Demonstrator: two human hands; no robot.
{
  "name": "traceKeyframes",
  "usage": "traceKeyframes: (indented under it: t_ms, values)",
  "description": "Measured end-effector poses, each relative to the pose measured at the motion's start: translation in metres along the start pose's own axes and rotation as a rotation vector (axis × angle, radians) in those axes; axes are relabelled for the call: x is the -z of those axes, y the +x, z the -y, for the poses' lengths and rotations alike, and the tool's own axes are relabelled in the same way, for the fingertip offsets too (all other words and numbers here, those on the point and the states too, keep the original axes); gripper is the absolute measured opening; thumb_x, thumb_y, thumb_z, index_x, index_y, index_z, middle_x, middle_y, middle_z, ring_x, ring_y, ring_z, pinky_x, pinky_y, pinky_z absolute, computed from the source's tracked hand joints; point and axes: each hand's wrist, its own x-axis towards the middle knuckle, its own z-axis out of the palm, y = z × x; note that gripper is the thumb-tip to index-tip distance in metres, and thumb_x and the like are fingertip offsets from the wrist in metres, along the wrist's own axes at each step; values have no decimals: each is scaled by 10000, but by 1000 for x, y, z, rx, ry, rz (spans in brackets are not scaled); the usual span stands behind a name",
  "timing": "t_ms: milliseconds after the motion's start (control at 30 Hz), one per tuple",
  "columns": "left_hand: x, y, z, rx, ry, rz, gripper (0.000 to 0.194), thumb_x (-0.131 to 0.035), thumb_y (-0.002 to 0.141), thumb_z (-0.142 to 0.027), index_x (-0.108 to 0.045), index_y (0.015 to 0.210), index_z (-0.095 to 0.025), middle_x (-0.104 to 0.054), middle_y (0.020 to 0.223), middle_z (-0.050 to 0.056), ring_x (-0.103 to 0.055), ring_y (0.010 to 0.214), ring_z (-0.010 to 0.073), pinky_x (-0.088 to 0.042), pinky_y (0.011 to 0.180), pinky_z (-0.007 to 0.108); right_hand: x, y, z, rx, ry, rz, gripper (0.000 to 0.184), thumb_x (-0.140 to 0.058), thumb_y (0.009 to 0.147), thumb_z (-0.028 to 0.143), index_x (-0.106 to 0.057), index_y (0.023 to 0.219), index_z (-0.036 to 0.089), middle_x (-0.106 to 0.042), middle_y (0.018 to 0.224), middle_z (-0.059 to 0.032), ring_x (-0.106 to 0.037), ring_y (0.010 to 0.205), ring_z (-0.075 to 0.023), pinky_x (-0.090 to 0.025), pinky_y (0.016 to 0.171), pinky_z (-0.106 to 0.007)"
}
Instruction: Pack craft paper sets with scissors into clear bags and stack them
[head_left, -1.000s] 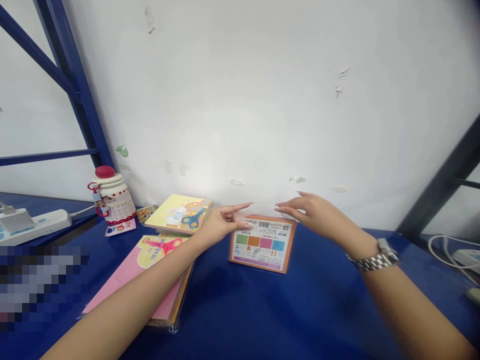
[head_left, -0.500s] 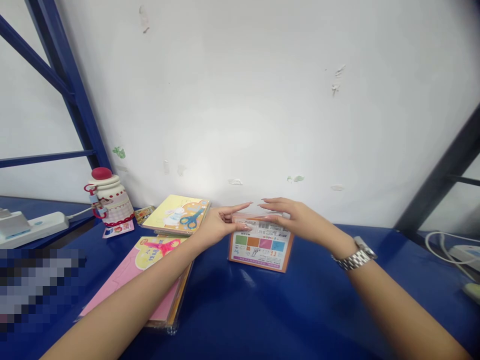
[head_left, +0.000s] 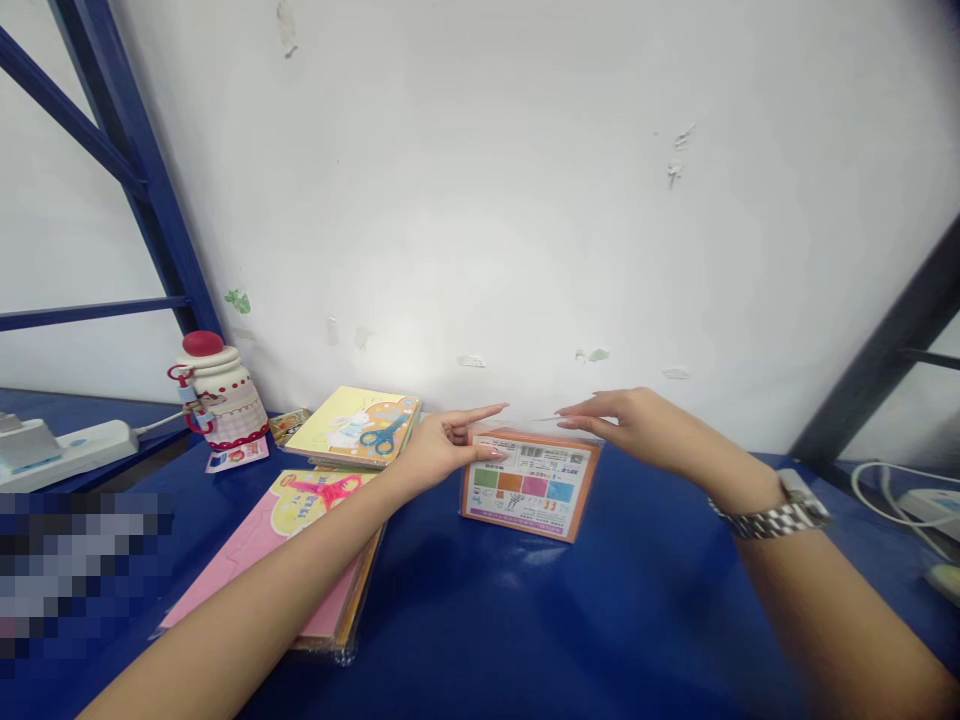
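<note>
A pack of orange paper (head_left: 525, 490) in a clear plastic sleeve stands tilted on the blue table, its printed label with coloured squares facing me upside down. My left hand (head_left: 450, 440) grips its upper left corner. The thumb lies on the front, the index finger reaches out above the top edge, and the other fingers curl behind. My right hand (head_left: 626, 425), with a metal watch on the wrist, is just above the pack's upper right corner. Its thumb and fingers are drawn together at a thin clear edge that looks like the sleeve's flap.
To the left lie a pink pack (head_left: 247, 560) with a scissors picture and a stack of yellow booklets (head_left: 352, 425). Behind them stands a white bottle (head_left: 225, 400) with a red top. A power strip (head_left: 82, 455) sits far left. The wall (head_left: 480, 200) rises behind.
My right hand has moved right and turned, its thumb and fingers coming closer together. The pack has tilted slightly, showing more of its right side. My left hand has kept its grip.
</note>
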Motion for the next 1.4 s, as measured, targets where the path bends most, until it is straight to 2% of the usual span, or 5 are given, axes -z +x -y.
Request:
traceKeyframes:
  t_ms: [333, 733, 1133, 1300, 1400]
  values:
    - [5, 4, 9, -17, 19, -16, 413, -794, 617, -253, -705, 1018, -211, -751, 894, 45, -689, 846, 229, -546, 783, 346, 8, 1, 1, -154, 426, -10, 430, -465, 879, 523, -675, 1118, 234, -699, 1096, -59, -602, 1084, -285, -485, 913, -416]
    - [1, 3, 1, -60, -50, 30, 662, -769, 644, -205, -534, 1261, -249, -745, 896, 1, -675, 860, 188, -545, 779, 316, -9, 8, -1, -14, 615, 479, 371, -590, 810, 473, -700, 1026, 192, -724, 1000, -43, -650, 938, -249, -521, 802, -349]
    - [8, 2, -9, -101, -15, 119, 830, -772, 650, -180, -377, 1370, -299, -691, 1110, 63, -658, 971, 217, -537, 817, 326, -18, 9, 6, -8, 664, 378, 350, -578, 820, 266, -627, 1165, 232, -689, 1103, -45, -631, 1003, -249, -503, 862, -382]
    - [11, 0, -11, -113, 12, 88, 666, -744, 685, -169, -496, 1299, -244, -722, 1028, 56, -645, 1018, 241, -525, 886, 353, -22, 10, -9, 22, 834, 465, 594, -700, 723, 439, -556, 1256, 219, -652, 1187, -66, -601, 1078, -262, -489, 901, -395]
    - [11, 0, -10, -118, 41, 72, 588, -735, 701, -192, -546, 1256, -236, -729, 994, 37, -634, 1041, 249, -513, 918, 368, -28, 10, -19, 4, 930, 450, 700, -434, 809, 674, -530, 1280, 165, -600, 1257, -118, -566, 1135, -265, -468, 928, -418]
